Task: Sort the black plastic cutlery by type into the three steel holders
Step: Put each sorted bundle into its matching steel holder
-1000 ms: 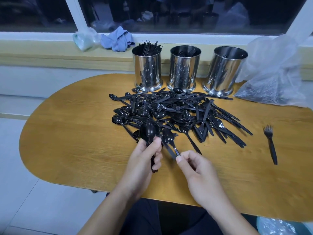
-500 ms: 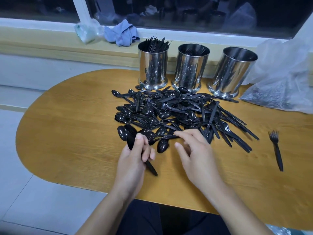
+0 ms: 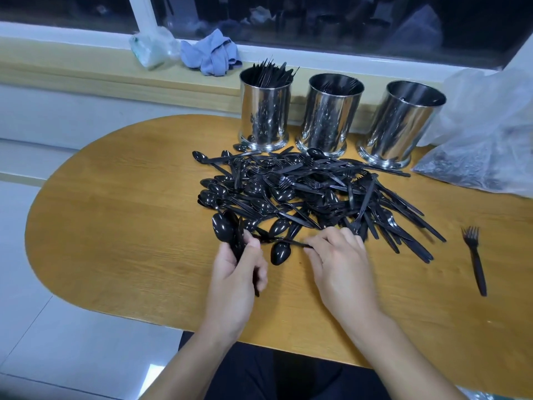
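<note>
Since half a second ago, my right hand [image 3: 341, 264] has come down to the near edge of the pile of cutlery [image 3: 311, 197], and now pinches the thin handle of a loose spoon [image 3: 279, 253] lying on the bench [image 3: 115, 226]. My left hand [image 3: 239, 272] grips a bundle of spoons [image 3: 227, 228], bowls pointing up and away from me. Behind the pile stand three steel holders: the left holder [image 3: 264, 111] is packed with black pieces, the middle holder [image 3: 330, 114] holds a few, and the right holder [image 3: 403, 122] shows no contents I can make out. A lone fork [image 3: 474, 258] lies well apart on the right.
</note>
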Tool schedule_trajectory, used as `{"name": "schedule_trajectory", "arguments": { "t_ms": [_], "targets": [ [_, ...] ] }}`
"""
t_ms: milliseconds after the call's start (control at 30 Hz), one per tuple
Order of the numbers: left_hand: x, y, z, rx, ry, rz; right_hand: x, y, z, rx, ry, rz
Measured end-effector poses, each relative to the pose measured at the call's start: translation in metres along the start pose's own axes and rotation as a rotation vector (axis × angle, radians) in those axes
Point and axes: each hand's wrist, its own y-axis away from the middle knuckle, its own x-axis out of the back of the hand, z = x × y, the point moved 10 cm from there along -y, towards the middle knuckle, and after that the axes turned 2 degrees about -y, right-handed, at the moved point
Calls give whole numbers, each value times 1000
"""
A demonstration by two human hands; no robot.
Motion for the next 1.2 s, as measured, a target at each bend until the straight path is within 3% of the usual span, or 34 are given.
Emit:
{"name": "schedule_trajectory", "arguments": {
  "t_ms": [233, 367, 500, 733, 900, 1000, 1200],
  "targets": [
    [-7, 1, 1, 71, -43, 1, 21, 15, 8, -102, -153, 32],
    [-21, 3, -3, 107, 48, -19, 27, 24, 14, -306, -590, 23],
    [-39, 6, -7, 118, 154, -15, 16, 38, -10, -395, -910, -146],
    [-34, 6, -20, 185, 211, 62, 26, 47, -48, 22, -472, -137],
    [-23, -2, -19, 183, 286, 108, 39, 36, -10, -152, -547, -81],
    [-17, -4, -20, 173, 293, 99, 40, 30, 21, -217, -341, 9],
    [-20, -1, -12, 62, 172, -17, 36, 33, 57, -285, -45, 19]
  ]
}}
